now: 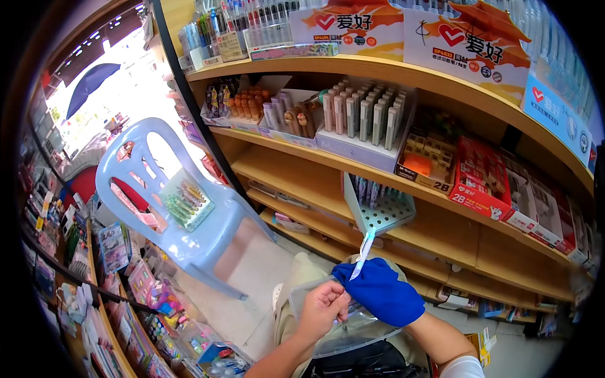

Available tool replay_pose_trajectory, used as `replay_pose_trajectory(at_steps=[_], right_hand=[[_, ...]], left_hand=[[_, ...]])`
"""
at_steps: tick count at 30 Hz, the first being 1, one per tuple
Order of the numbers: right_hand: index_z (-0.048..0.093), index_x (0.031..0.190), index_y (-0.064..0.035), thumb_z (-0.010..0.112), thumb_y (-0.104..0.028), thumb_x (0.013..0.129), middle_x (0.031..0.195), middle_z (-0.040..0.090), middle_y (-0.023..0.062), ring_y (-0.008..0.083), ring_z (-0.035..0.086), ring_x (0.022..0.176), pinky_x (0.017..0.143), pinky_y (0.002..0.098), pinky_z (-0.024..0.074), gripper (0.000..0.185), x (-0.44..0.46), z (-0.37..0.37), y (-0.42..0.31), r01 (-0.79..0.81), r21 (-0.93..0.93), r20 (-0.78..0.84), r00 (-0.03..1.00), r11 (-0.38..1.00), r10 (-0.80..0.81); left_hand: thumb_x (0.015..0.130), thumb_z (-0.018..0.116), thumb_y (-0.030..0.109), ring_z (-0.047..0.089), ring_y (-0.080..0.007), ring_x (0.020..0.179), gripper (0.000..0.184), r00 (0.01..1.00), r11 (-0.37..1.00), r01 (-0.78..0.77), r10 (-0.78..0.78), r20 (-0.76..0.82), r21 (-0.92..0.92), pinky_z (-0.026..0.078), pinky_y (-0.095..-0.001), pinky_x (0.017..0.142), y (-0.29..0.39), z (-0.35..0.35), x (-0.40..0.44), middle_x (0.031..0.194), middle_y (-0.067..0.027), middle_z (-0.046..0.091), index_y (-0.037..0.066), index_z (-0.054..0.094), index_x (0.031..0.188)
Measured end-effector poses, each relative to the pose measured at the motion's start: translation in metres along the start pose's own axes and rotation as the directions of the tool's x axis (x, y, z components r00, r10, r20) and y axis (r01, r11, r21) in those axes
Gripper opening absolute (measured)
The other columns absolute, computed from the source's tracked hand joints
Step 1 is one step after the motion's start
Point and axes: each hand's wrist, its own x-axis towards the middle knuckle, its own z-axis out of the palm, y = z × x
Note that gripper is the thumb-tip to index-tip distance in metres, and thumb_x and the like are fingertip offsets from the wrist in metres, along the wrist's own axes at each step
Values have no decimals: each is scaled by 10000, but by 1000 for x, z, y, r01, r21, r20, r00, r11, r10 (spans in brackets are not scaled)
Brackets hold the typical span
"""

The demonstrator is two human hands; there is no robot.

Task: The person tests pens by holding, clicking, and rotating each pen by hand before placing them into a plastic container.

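My right hand is wrapped in a blue cloth [384, 293], which hides its fingers. A slim white pen with a teal top [363, 253] slants up from the cloth's left edge, seemingly gripped through the fabric. Close beside the cloth is my left hand [326, 309], its fingers curled and pinched together; what they hold, if anything, is hidden. Below both hands, a clear plastic box [340, 346] rests on my lap. Just beyond the pen's top, a display box with a dotted front [389, 217] holds several pens on the shelf.
A light-blue plastic chair [208, 217] at the left carries a box of pens [187, 203]. Wooden shelves [302, 174] curve across the front with pen displays, including a purple-grey box [353, 150] and a red 2B box [477, 183]. Stocked racks [113, 315] stand at the lower left.
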Motion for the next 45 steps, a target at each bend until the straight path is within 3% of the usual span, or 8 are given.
replay_pose_trajectory(at_steps=[5, 10, 17, 23, 30, 35, 40, 45], right_hand=[[548, 1146, -62, 462, -186, 859, 1074, 571, 92, 268, 500, 956, 832, 352, 385, 324, 2, -11, -10, -158, 185, 1, 987, 970, 161], [566, 1128, -63, 472, -176, 855, 1000, 575, 86, 257, 497, 913, 809, 338, 394, 309, -1, -6, -8, -223, 311, -31, 969, 924, 244], [528, 1150, -74, 470, -144, 841, 1049, 565, 87, 259, 520, 961, 828, 353, 389, 322, 4, -16, -9, -85, -17, 57, 995, 996, 86], [510, 1160, -76, 475, -137, 824, 1138, 549, 93, 283, 521, 1002, 848, 384, 382, 344, 0, -2, -5, -90, 6, 42, 995, 996, 90], [613, 1008, -146, 521, -207, 808, 925, 598, 47, 234, 522, 834, 677, 343, 419, 229, 1, -3, -2, -57, -104, -66, 997, 993, 51], [627, 971, -146, 532, -193, 790, 926, 601, 37, 227, 519, 833, 689, 337, 414, 210, -3, 6, 0, -134, 127, -163, 974, 983, 154], [622, 987, -140, 525, -188, 803, 934, 600, 33, 231, 524, 845, 710, 336, 415, 213, -1, 3, 0, 1, -36, -190, 982, 999, -8], [598, 1040, -156, 522, -222, 814, 959, 587, 52, 241, 528, 859, 717, 343, 419, 248, -1, 4, -5, -87, -11, -126, 988, 996, 85]], left_hand=[[861, 531, 89, 414, -129, 478, 85, 988, 944, 130, -99, 116, -303, 350, -245, 438, 4, -2, 1, 565, -41, 440, 7, 511, 868], [888, 501, 198, 393, -130, 469, 194, 959, 913, 242, -173, 226, -329, 312, -232, 426, 8, -8, 2, 556, -34, 419, 5, 512, 879], [891, 502, 189, 408, -133, 478, 183, 968, 902, 204, -129, 215, -381, 323, -234, 429, 9, -4, 2, 568, -37, 436, 6, 504, 883], [876, 504, 90, 425, -127, 498, 80, 999, 991, 41, -38, 27, -126, 356, -237, 450, 1, 3, 0, 597, -40, 451, 11, 494, 869], [886, 496, 141, 390, -116, 470, 148, 976, 931, 191, -145, 165, -312, 323, -229, 423, 8, -4, 3, 566, -24, 410, -4, 503, 856], [902, 471, 230, 375, -123, 449, 240, 941, 864, 301, -201, 273, -403, 302, -225, 409, 8, -9, 5, 542, -21, 390, -2, 511, 860], [899, 484, 221, 389, -120, 470, 229, 970, 908, 212, -151, 189, -362, 318, -229, 427, 8, -5, 2, 551, -22, 401, -3, 515, 862], [901, 487, 163, 411, -118, 489, 175, 998, 982, 55, -47, 47, -179, 345, -231, 452, 1, 2, 0, 573, -31, 433, -7, 511, 870]])
